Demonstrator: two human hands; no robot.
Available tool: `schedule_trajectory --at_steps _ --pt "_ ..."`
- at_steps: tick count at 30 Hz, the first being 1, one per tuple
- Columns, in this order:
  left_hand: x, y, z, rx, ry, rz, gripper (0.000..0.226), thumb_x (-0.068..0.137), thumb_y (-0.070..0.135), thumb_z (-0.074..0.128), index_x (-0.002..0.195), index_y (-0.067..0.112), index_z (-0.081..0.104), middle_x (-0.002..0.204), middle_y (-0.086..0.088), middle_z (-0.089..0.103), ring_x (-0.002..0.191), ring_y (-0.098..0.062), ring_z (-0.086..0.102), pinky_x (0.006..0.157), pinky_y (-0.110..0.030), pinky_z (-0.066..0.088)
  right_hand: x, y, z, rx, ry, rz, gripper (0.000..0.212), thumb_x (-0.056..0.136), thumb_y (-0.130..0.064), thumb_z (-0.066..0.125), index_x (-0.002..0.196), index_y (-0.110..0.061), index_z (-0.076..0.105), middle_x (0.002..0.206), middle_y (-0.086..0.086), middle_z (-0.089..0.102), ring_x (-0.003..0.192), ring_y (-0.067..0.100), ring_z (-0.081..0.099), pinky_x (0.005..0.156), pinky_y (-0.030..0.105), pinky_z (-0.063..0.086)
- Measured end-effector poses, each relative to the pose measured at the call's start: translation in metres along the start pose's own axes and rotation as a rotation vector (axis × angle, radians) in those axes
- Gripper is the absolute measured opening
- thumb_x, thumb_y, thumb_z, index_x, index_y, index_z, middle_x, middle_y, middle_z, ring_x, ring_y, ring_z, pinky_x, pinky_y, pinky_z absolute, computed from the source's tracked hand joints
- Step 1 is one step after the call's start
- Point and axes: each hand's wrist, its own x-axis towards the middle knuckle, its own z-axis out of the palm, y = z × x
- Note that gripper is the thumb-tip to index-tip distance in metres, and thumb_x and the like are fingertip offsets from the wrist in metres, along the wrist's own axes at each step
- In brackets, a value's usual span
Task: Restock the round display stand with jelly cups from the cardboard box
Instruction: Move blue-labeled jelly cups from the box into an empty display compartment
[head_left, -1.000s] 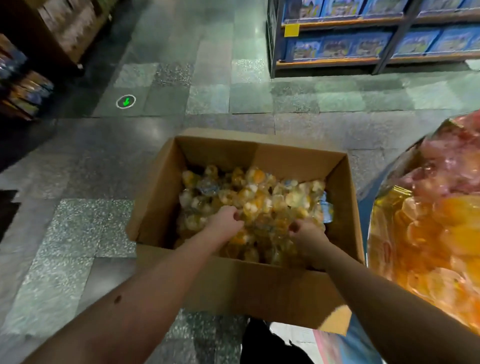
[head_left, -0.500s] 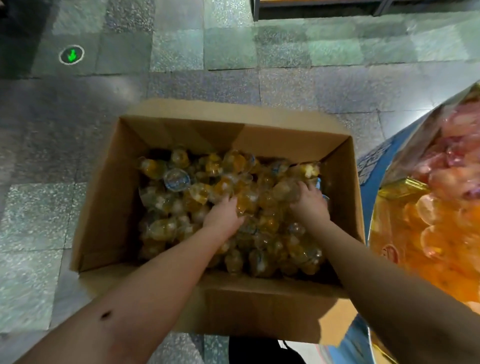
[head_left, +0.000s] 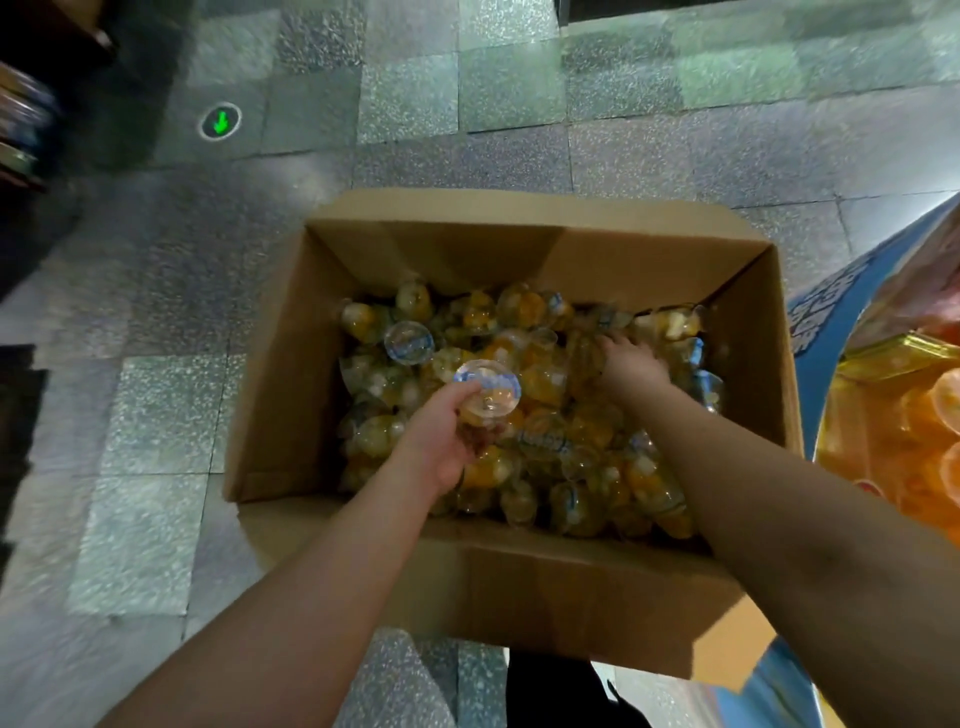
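The left hand is inside the open cardboard box, its fingers curled round a clear jelly cup that it holds above the heap. The cup lies on its side in the grip, with its round foil lid turned up toward the camera and its orange-filled body running back into the palm. A second reddish piece sits under the same fingers, too blurred to name.

The right hand reaches farther into the box, toward the far right side. Its fingers are pushed down among the loose jelly cups, and their tips are buried, so I cannot tell whether they grip one or simply press into the pile. Cups lie touching these fingers on every side.

Just beyond the left fingers, one cup with a blue-printed lid rests face up on the heap, near but apart from the held cup. The rest of the pile, yellow and orange with white bits, fills the box floor between and around both hands.

The box stands on a speckled stone floor. To the right of the right forearm, just beside the box wall, is the round display stand, with orange cups already heaped in it. A green arrow marker glows on the floor well beyond the left fingers.
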Motion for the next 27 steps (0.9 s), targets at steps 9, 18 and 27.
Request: schedule_trajectory --at_steps 9,18,27 --pt "-0.069 -0.014 -0.03 -0.056 -0.132 0.05 0.039 0.096 0.029 0.053 0.13 0.011 0.055 0.119 -0.016 0.068 0.096 -0.029 0.065 0.067 -0.03 0.05 -0.045 0.005 -0.014 0.389 0.326 0.017 0.051 0.091 -0.034 0.064 0.138 -0.017 0.05 0.136 0.006 0.056 0.122 0.026 0.055 0.096 0.038 0.046" --pt "-0.168 -0.055 -0.061 0.033 -0.238 0.247 0.031 0.093 0.027 0.059 0.121 0.013 0.059 0.114 -0.017 0.069 0.087 -0.026 0.069 0.058 -0.027 0.051 -0.247 -0.024 -0.003 1.667 0.334 -0.108 0.034 0.091 -0.04 0.055 0.113 -0.016 0.064 0.119 0.006 0.066 0.109 0.026 0.065 0.08 0.036 0.054" --pt "-0.303 -0.169 -0.094 0.142 -0.406 0.445 0.018 0.097 0.021 0.053 0.112 0.012 0.058 0.082 -0.004 0.068 0.057 -0.01 0.062 0.051 -0.023 0.043 -0.454 -0.026 0.108 2.021 -0.13 -0.044 0.044 0.104 -0.041 0.036 0.115 -0.008 0.063 0.096 0.015 0.075 0.078 0.025 0.074 0.064 0.038 0.061"
